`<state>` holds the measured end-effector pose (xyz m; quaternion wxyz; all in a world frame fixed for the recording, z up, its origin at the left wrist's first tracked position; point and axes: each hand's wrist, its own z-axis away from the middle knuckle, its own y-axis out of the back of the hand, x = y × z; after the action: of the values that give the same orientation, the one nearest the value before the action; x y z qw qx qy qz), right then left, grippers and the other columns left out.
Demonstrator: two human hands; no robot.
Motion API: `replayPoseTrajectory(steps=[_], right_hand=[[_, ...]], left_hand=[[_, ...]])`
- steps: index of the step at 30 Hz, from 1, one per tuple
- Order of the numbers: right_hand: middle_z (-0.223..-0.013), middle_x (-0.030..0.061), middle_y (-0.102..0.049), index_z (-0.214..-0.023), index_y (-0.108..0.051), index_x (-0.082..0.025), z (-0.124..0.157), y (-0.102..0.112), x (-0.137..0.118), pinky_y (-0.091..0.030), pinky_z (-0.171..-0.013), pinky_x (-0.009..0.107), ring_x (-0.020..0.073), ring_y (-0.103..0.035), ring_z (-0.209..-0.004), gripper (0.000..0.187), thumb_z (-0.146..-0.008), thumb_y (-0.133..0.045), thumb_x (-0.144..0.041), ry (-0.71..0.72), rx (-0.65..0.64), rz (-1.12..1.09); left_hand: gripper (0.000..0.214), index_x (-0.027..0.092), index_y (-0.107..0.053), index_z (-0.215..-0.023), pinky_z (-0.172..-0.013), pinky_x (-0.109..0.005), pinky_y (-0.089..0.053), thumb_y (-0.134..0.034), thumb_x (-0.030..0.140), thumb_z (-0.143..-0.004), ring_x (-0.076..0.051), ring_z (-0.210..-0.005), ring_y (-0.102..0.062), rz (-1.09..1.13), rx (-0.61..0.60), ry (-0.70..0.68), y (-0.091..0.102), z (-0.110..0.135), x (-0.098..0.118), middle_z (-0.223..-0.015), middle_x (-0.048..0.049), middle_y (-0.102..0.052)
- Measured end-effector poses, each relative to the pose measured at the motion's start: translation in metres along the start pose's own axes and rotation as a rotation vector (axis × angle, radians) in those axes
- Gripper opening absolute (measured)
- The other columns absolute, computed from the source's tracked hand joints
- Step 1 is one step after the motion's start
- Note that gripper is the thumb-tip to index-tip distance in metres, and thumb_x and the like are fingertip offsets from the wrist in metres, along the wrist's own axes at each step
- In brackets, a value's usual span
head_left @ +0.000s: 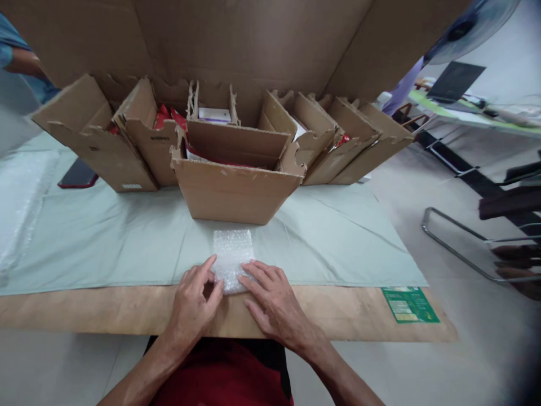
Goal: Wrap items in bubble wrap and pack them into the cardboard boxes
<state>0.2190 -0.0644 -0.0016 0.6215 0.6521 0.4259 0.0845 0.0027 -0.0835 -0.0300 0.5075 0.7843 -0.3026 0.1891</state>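
Note:
A small piece of clear bubble wrap (232, 254) lies on the pale green cloth (127, 242) at the near edge of the table. My left hand (194, 301) has its fingers curled and pinched on the wrap's near left corner. My right hand (270, 299) lies with its fingers stretched flat, the fingertips pressing the wrap's near right edge. Whether anything is inside the wrap I cannot make out.
Directly behind the wrap stands an open cardboard box (232, 189), with several more open cartons (127, 135) holding red and white packs in a row beyond. A dark phone (78, 175) lies at left, a green label (409, 304) at right. Another person's sleeve (17, 53) shows far left.

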Motion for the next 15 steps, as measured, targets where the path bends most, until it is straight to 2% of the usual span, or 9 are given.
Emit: replayPoseTrajectory(steps=[2,4,7,9,10,12,15], right_hand=[[-0.142,0.0139,-0.064,-0.13,-0.062,-0.02,-0.003,-0.002,0.003,-0.049,-0.099,0.052,0.0329,-0.055,-0.133,0.043,-0.09,-0.054,-0.007,0.02,-0.025,0.045],[-0.137,0.0137,-0.068,-0.128,-0.064,-0.02,-0.005,-0.002,0.006,-0.05,-0.096,0.051,0.0318,-0.059,-0.128,0.04,-0.093,-0.05,-0.005,0.045,-0.002,0.057],[-0.125,0.0128,-0.073,-0.124,-0.066,-0.02,-0.009,0.001,0.008,-0.051,-0.092,0.048,0.029,-0.065,-0.118,0.038,-0.095,-0.048,-0.004,0.056,0.032,-0.002],[-0.116,0.0111,-0.076,-0.12,-0.068,-0.02,-0.012,0.006,0.007,-0.051,-0.09,0.045,0.0259,-0.068,-0.108,0.035,-0.096,-0.047,-0.005,0.036,0.03,-0.079],[-0.111,0.0102,-0.077,-0.119,-0.069,-0.02,-0.014,0.009,0.006,-0.051,-0.089,0.044,0.0246,-0.069,-0.103,0.033,-0.098,-0.047,-0.007,0.019,0.026,-0.119],[-0.106,0.0089,-0.079,-0.118,-0.071,-0.021,-0.018,0.013,0.005,-0.052,-0.089,0.043,0.023,-0.071,-0.095,0.03,-0.101,-0.047,-0.014,-0.031,0.014,-0.19],[-0.106,0.0084,-0.08,-0.119,-0.072,-0.022,-0.026,0.016,0.006,-0.052,-0.091,0.042,0.0233,-0.072,-0.095,0.03,-0.103,-0.048,-0.022,-0.123,-0.013,-0.238]], left_hand=[[0.043,0.022,-0.05,-0.14,-0.077,-0.037,-0.058,-0.055,0.023,-0.097,-0.019,-0.076,-0.067,-0.012,-0.001,0.0,0.002,-0.001,0.001,-0.08,-0.0007,-0.066],[0.048,0.022,-0.047,-0.143,-0.081,-0.041,-0.059,-0.058,0.027,-0.096,-0.022,-0.085,-0.068,-0.029,0.022,-0.013,0.007,-0.002,0.003,-0.092,-0.0048,-0.068],[0.054,0.023,-0.048,-0.143,-0.096,-0.049,-0.056,-0.064,0.028,-0.092,-0.029,-0.114,-0.064,-0.048,0.006,-0.098,0.02,-0.003,0.006,-0.126,-0.0144,-0.065],[0.049,0.024,-0.054,-0.138,-0.104,-0.052,-0.052,-0.065,0.023,-0.09,-0.032,-0.128,-0.058,-0.033,-0.054,-0.184,0.027,-0.006,0.009,-0.136,-0.0148,-0.061],[0.044,0.024,-0.057,-0.133,-0.104,-0.051,-0.051,-0.064,0.02,-0.09,-0.031,-0.127,-0.059,-0.008,-0.083,-0.216,0.03,-0.007,0.009,-0.133,-0.0132,-0.064],[0.034,0.024,-0.062,-0.124,-0.097,-0.045,-0.055,-0.06,0.016,-0.092,-0.026,-0.113,-0.067,0.052,-0.123,-0.219,0.032,-0.011,0.009,-0.116,-0.0089,-0.073],[0.024,0.022,-0.066,-0.116,-0.078,-0.034,-0.058,-0.056,0.019,-0.094,-0.02,-0.085,-0.072,0.086,-0.144,-0.115,0.028,-0.019,0.004,-0.094,-0.005,-0.077]])
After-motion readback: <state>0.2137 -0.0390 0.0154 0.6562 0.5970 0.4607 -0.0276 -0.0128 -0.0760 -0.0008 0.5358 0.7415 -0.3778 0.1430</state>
